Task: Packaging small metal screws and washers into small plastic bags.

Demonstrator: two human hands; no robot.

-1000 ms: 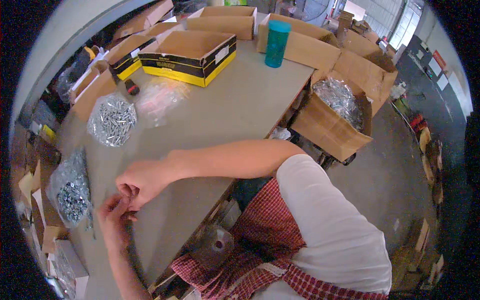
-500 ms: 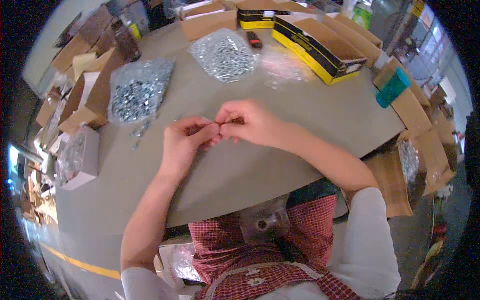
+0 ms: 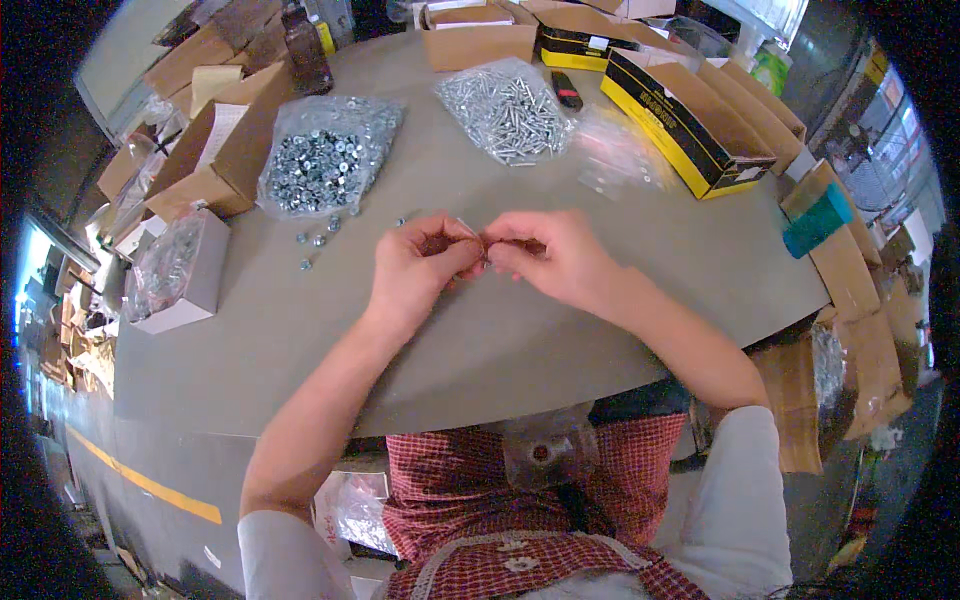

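Observation:
My left hand point(image 3: 418, 268) and my right hand point(image 3: 556, 255) meet above the grey table point(image 3: 480, 350), thumbs and forefingers pinched together tip to tip. Something small and pale or shiny shows at the fingertips, but the fingers cover most of it. Beyond my left hand lies a clear bag of metal nuts point(image 3: 318, 165), with a few loose nuts point(image 3: 320, 240) spilled beside it. A clear bag of silvery screws or pins point(image 3: 515, 115) lies farther back, past my hands. To its right are small clear plastic bags with reddish marks point(image 3: 620, 150).
A black and yellow box point(image 3: 680, 125) stands at the back right, near a dark cutter-like tool point(image 3: 566, 90). Brown cartons point(image 3: 225, 150) and a white box with bagged parts point(image 3: 195, 275) line the left edge. A teal cylinder point(image 3: 818, 220) lies at the right edge.
The whole view has shifted, so the table's things appear farther right. Both hands keep their fingertips together, with the fingers slightly repositioned.

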